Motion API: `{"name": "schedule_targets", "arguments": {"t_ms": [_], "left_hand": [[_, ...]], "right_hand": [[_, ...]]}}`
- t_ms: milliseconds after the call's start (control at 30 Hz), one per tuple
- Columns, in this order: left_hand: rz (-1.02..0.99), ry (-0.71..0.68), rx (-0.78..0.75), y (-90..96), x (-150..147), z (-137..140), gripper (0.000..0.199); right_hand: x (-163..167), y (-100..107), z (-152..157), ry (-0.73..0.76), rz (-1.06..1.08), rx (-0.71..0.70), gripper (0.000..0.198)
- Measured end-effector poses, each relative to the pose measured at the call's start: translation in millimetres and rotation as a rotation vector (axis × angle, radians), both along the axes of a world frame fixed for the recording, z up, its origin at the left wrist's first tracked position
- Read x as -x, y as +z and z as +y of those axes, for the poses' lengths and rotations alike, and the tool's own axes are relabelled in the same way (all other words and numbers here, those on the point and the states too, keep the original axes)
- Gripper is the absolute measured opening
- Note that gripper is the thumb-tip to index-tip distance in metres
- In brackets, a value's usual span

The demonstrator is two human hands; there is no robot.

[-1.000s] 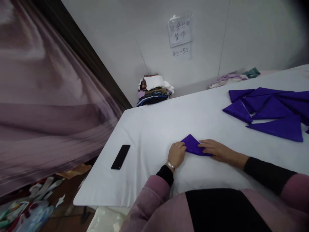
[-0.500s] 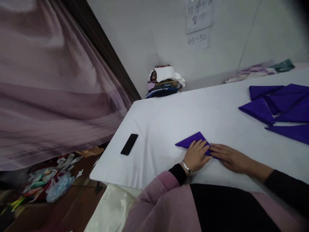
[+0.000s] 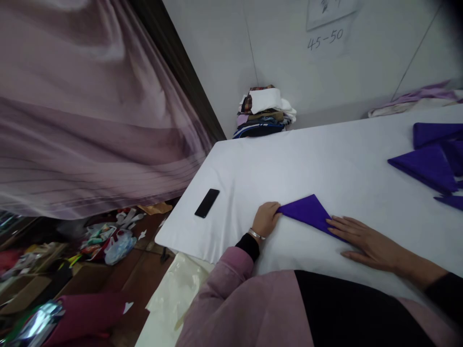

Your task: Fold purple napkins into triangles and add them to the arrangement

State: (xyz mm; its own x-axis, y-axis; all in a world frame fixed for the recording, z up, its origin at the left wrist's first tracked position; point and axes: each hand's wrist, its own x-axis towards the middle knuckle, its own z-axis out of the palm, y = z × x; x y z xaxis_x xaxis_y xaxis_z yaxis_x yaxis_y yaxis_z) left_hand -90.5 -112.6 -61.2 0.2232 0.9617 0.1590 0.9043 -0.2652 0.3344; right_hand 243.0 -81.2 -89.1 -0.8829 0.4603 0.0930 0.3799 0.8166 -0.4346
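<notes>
A purple cloth (image 3: pixel 307 210), folded into a flat triangle, lies on the white-covered table (image 3: pixel 275 164) in front of me. My left hand (image 3: pixel 265 218), with a silver bracelet at the wrist, is closed on the cloth's left corner; its fingertips are partly hidden. Flat against the cloth's right corner rests my right hand (image 3: pixel 361 241), fingers stretched out and thumb apart on the table. More folded purple cloths (image 3: pixel 427 166) lie at the right side of the table.
A black phone (image 3: pixel 207 203) lies near the table's left edge. At the back, a stack of folded clothes (image 3: pixel 265 113) stands against the wall. A pinkish curtain (image 3: pixel 108 135) hangs on the left, above a floor with bags (image 3: pixel 121 246) and boxes (image 3: pixel 27 291).
My left hand has moved from the middle of the purple cloth to its left corner and closed there. My right hand stays at the right corner. The camera view has shifted.
</notes>
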Motion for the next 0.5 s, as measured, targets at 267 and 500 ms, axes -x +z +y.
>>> {"name": "schedule_targets", "arguments": {"t_ms": [267, 500], "left_hand": [[-0.075, 0.094, -0.064, -6.8, 7.6, 6.7, 0.015], [-0.041, 0.052, -0.090, -8.6, 12.7, 10.3, 0.016]], "right_hand": [[0.6, 4.3, -0.8, -0.018, 0.051, 0.025, 0.065], [1.6, 7.1, -1.0, -0.020, 0.057, 0.036, 0.064]]}}
